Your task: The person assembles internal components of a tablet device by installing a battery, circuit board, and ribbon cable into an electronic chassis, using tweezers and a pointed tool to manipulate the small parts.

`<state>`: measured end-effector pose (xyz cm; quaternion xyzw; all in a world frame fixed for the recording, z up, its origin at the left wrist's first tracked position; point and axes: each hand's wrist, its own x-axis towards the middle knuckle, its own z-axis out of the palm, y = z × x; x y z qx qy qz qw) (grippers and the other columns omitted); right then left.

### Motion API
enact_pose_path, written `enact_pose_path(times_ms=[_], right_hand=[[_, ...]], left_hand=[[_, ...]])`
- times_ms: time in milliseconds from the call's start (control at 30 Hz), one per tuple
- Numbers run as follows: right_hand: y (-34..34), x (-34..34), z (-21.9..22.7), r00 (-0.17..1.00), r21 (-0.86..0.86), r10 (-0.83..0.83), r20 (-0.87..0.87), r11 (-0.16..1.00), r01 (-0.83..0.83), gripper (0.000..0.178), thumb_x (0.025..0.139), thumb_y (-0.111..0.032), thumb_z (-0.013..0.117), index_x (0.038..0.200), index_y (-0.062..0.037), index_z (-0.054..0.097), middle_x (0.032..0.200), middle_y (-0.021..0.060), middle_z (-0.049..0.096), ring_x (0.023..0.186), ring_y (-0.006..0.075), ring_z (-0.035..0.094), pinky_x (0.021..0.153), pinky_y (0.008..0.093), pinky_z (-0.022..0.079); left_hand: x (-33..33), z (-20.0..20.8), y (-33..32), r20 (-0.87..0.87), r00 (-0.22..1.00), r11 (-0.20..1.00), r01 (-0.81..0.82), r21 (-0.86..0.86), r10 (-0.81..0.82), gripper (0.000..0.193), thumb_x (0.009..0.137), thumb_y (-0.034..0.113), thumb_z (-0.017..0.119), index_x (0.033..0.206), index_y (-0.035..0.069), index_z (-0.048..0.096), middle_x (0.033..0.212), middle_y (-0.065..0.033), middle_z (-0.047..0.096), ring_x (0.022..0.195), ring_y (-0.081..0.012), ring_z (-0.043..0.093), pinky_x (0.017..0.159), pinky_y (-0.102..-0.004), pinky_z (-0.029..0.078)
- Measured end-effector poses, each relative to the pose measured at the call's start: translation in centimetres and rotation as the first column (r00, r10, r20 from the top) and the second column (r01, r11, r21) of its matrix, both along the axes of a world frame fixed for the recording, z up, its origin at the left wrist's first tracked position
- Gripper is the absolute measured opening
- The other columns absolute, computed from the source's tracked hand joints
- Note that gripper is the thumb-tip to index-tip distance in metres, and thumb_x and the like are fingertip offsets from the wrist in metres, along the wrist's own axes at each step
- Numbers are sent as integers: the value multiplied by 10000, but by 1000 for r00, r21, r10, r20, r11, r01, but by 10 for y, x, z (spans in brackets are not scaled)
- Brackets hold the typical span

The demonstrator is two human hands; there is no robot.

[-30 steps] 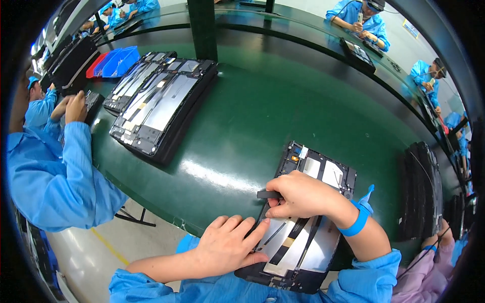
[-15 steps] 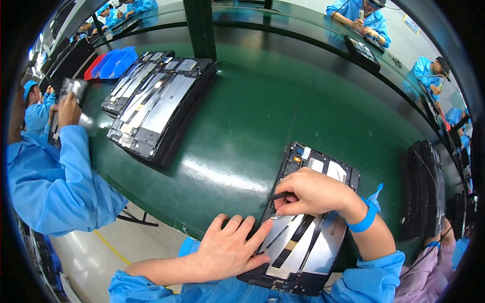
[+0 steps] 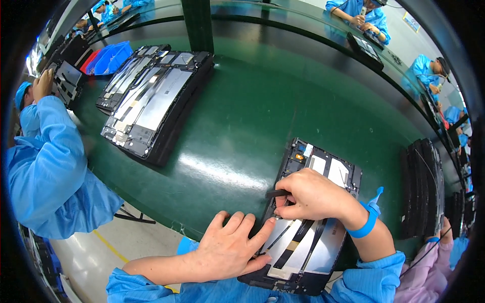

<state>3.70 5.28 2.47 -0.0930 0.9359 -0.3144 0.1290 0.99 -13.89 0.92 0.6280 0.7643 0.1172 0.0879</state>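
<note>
Levelled since half a second ago, the black tool [image 3: 275, 193] sits pinched in the bent fingers of the right hand [image 3: 312, 196], its inner end hidden. At 8 o'clock the left hand [image 3: 227, 248] spreads its fingers, index tip and thumb against the left side of the opened device [image 3: 323, 247], which lies beneath both hands. Too much force could, I judge, make the tool slip and scratch the black strips [image 3: 302, 231] or jab that index tip. The device's 6 o'clock end seems to reach the near edge of the worktop [image 3: 242, 121]; pressing there might tip it. Sliding room runs from 11 to 1 o'clock, bounded by a stack of opened devices [image 3: 164, 96] at 10 and a dark stack [image 3: 423, 192] near 3.
</note>
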Motion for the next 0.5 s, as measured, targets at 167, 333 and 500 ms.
enact_pose_path(times_ms=[167, 333, 500], right_hand=[[-7, 2, 5, 996, 82, -77, 43, 994, 74, 166, 591, -166, 566, 597, -13, 499, 535, 105, 509, 534, 262, 524, 477, 329, 400], [3, 10, 5, 987, 169, -88, -134, 979, 110, 185, 636, -179, 579, 622, -7, 512, 606, 104, 523, 578, 246, 529, 487, 315, 402], [29, 4, 5, 978, -62, -187, -96, 981, 182, 175, 623, -178, 589, 637, -7, 552, 525, 97, 504, 468, 207, 495, 453, 269, 387]], left_hand=[[-3, 1, 2, 12, 1000, 999, 11, 35, -11, 517, 681, 410, 496, 1045, 48, 440, 833, -129, 437, 794, -245, 415, 692, -364, 321], [-7, -4, 2, -19, 999, 990, 32, 137, -30, 492, 681, 390, 497, 1023, 41, 440, 811, -127, 435, 782, -242, 412, 666, -352, 324], [-10, -2, 6, 65, 996, 992, 55, 113, -62, 474, 684, 397, 501, 1000, 48, 442, 875, -130, 437, 828, -261, 418, 700, -356, 322]])
